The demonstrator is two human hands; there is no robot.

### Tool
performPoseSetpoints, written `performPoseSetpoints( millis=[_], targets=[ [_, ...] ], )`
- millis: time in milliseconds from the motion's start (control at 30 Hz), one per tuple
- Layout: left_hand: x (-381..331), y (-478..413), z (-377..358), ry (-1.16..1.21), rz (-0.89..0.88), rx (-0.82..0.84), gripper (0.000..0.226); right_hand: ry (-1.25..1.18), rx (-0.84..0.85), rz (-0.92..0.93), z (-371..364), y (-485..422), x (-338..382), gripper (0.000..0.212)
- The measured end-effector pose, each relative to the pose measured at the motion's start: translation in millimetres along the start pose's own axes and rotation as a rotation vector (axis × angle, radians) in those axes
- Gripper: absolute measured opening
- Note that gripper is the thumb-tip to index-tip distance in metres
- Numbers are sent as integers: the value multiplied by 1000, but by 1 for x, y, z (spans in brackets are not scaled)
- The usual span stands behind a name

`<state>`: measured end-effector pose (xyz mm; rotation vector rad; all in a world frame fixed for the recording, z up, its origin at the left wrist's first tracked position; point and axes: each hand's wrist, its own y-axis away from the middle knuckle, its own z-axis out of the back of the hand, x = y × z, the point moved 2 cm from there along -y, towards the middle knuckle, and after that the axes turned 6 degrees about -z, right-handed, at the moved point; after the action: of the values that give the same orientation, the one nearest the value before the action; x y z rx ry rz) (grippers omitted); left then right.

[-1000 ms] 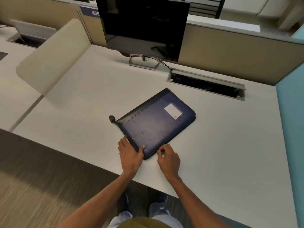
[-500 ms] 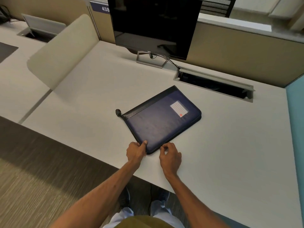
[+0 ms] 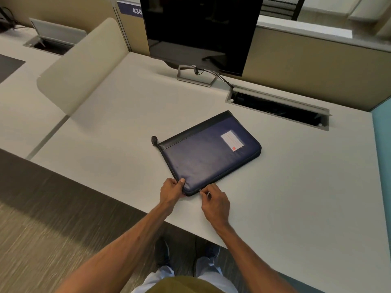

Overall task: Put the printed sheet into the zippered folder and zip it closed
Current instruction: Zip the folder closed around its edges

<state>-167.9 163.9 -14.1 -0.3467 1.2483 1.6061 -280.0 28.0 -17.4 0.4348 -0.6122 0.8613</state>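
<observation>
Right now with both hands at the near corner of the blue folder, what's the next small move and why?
Probably draw the zipper pull along the near edge toward the right while the left hand keeps the corner pinned. The right hand pinches what looks like the pull at the corner of the zippered folder, which lies flat and closed on the desk. Whether that edge is already zipped cannot be told.

The black flat monitor (image 3: 201,32) is cut off by the top edge. The dark blue zippered folder (image 3: 208,154) lies shut, its contents hidden. The zipper pull under the right hand (image 3: 214,200) and the white label (image 3: 232,140) print are too small to resolve.
</observation>
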Motion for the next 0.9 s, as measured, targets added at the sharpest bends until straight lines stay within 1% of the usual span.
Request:
performPoseSetpoints(
  millis=[133, 233, 300, 400, 600, 667, 767, 900],
  targets=[
    [1, 1, 1, -12, -12, 13, 41, 48, 51, 84, -5, 4, 7, 7],
    [0, 1, 2, 1, -25, 24, 43, 76, 56, 146, -5, 2, 8, 9],
    [0, 0, 4, 12, -33, 35, 43, 98, 51, 144, -3, 0, 7, 10],
    [-2, -2, 5, 61, -44, 59, 41, 112, 31, 95, 2, -7, 3, 11],
    [-5, -4, 8, 162, -34, 110, 38, 19, -31, -44, 15, -21, -9, 13],
    [-17, -2, 12, 183, -59, 110, 33, -9, -50, -57, 27, -31, -4, 14],
    [-17, -5, 13, 206, -46, 130, 22, -79, -117, -157, 38, -40, -13, 10],
    [-10, 0, 10, 198, -18, 149, 20, -54, -147, -204, 53, -49, -28, 6]
  ],
)
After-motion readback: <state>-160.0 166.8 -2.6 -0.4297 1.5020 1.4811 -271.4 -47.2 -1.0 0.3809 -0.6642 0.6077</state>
